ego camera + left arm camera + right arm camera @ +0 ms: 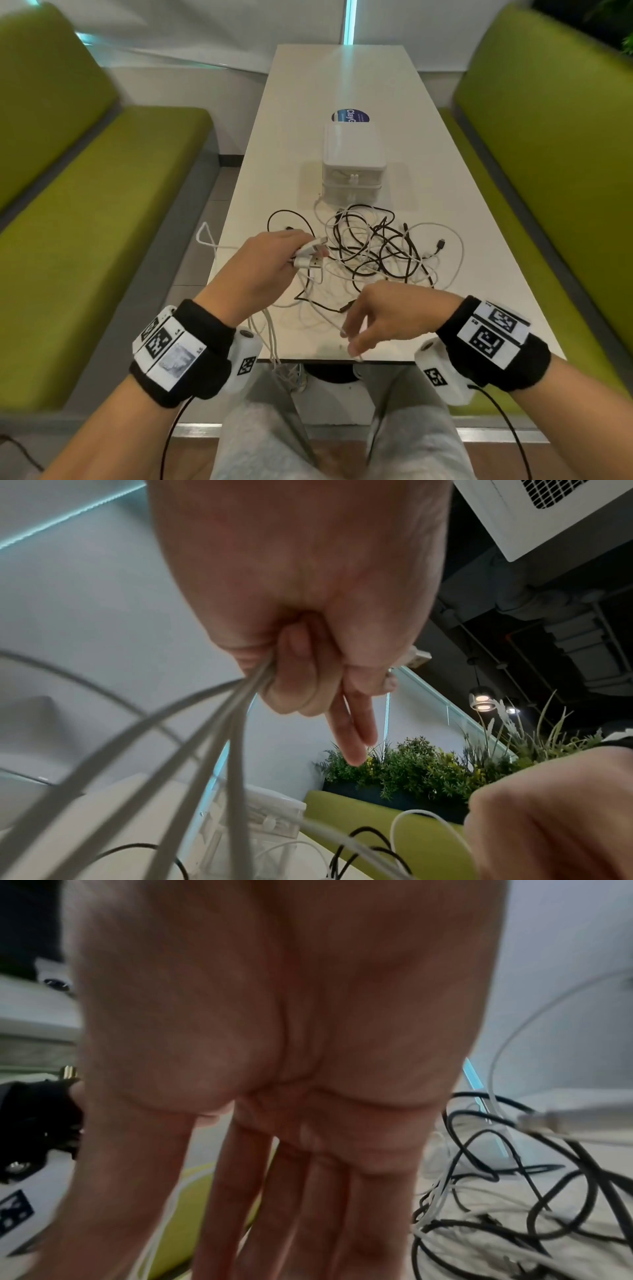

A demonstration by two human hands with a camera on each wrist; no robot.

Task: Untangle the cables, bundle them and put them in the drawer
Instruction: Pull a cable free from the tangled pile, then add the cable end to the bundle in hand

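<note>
Head view: our left hand (260, 263) grips white plugs, right hand (383, 317) loose; cables (373, 246) look floppy, so grab near plugs

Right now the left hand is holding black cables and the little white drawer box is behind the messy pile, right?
Not quite: the left hand grips white cables, not black ones, as the left wrist view shows. The drawer box does sit behind the pile.
</note>
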